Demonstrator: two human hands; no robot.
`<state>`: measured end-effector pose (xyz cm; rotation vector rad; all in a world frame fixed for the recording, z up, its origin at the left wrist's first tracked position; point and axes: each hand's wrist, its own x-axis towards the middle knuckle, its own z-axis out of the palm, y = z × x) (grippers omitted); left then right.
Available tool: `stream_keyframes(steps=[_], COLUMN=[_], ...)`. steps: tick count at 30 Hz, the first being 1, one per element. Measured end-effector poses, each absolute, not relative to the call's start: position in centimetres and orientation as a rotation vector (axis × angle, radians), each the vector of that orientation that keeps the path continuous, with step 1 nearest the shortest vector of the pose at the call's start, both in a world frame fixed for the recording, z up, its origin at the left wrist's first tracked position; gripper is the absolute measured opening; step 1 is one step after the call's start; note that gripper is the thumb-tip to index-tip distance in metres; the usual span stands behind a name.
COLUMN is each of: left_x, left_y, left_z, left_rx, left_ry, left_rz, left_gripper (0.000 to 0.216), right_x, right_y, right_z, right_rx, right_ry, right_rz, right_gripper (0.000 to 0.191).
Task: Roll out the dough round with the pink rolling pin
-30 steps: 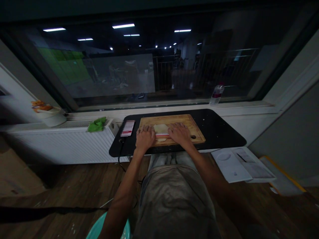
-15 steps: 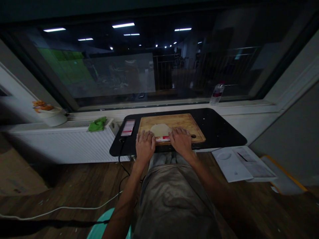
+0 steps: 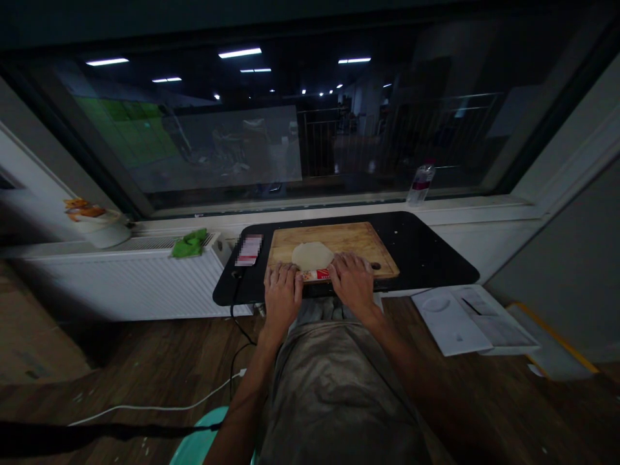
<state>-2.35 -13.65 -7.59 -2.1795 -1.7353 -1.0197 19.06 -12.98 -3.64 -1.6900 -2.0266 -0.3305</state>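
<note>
While dough [image 3: 312,256] lies flat, both hands [image 3: 282,288] rest barely curled on a roller [image 3: 316,275].

Pale, roundish dough [image 3: 312,256] lies flat beside a red-and-white roller [image 3: 321,274].

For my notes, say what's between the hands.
Head view: a red-and-white roll between left hand and right hand, pale dough just beyond it.

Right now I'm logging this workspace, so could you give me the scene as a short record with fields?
Left hand: over the left end of the printed roller
Right hand: over its right end
Dough: pale, flat, roughly round, just beyond the roller
Surface: wooden board on a black table
Radiator: green cloth on top
Windowsill: transparent bottle
</note>
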Motion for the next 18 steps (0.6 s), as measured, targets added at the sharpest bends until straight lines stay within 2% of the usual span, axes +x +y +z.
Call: stream_keyframes(steps=[8, 18], left_x=[-2.4, -2.4], left_y=[-12.9, -8.5], left_z=[-7.3, -4.7], left_rx=[-2.179, -2.203], left_ry=[-1.727, -1.833], left_rz=[-1.003, -0.767], left_gripper=[0.045, 0.050], right_x=[19.0, 18.9], right_y=[-12.6, -7.7], right_z=[-3.5, -1.1], right_rx=[-1.740, -1.842], right_ry=[-2.035, -2.131], right_rz=[-0.314, -0.249], right_gripper=[0.046, 0.055])
